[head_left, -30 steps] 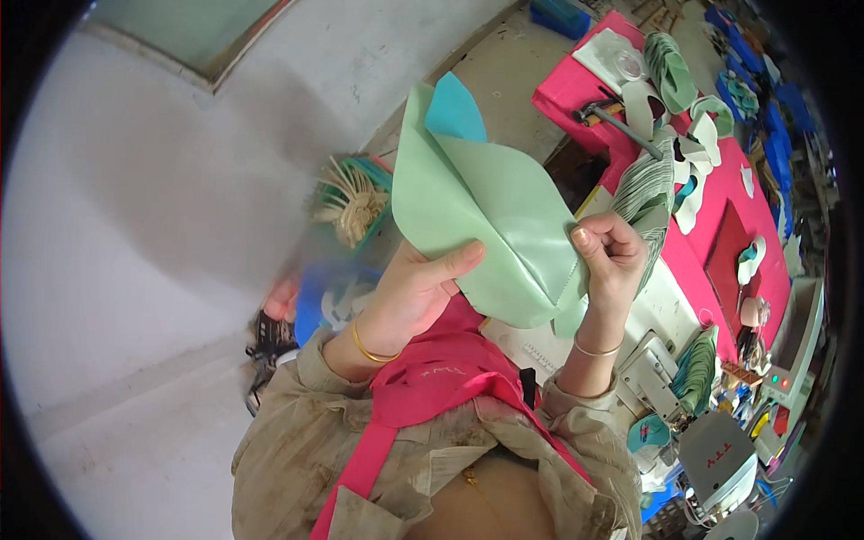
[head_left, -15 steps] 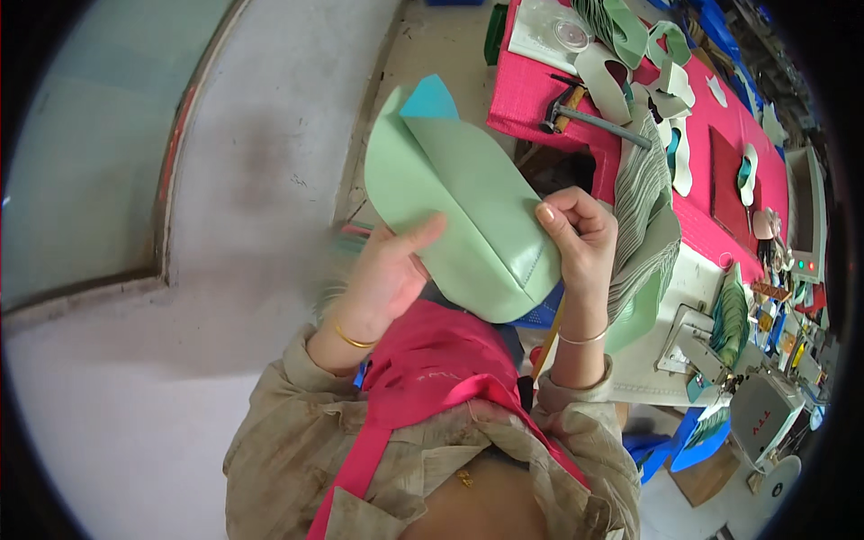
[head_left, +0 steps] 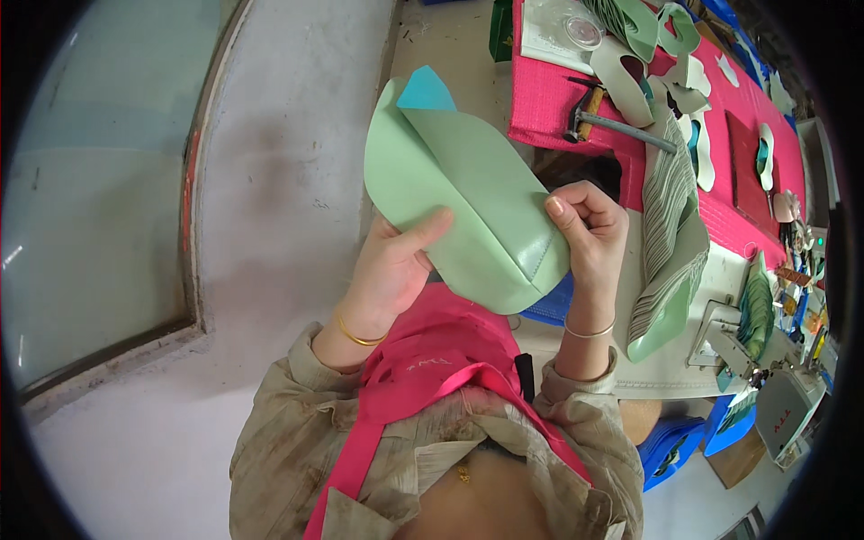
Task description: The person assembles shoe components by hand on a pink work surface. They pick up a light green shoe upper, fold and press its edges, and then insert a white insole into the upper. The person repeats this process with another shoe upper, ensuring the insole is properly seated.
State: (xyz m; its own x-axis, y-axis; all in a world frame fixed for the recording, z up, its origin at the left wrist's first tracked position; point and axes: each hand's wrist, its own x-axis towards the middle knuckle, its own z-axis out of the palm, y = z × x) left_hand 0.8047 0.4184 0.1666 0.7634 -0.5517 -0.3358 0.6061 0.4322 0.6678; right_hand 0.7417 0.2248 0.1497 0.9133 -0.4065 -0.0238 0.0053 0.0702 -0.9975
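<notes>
Left hand (head_left: 392, 270) and right hand (head_left: 594, 232) grip a green panel (head_left: 481, 184); a blue bin (head_left: 717, 430) — lower right — holds green pieces (head_left: 742, 414).

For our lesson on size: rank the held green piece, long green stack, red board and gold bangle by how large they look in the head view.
1. Green piece
2. Long green stack
3. Red board
4. Gold bangle
Nearness to the camera may enlarge the piece.

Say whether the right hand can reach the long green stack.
Probably yes: the long green stack lies beside the right hand, nothing visible between, though that hand holds the green piece.
</notes>
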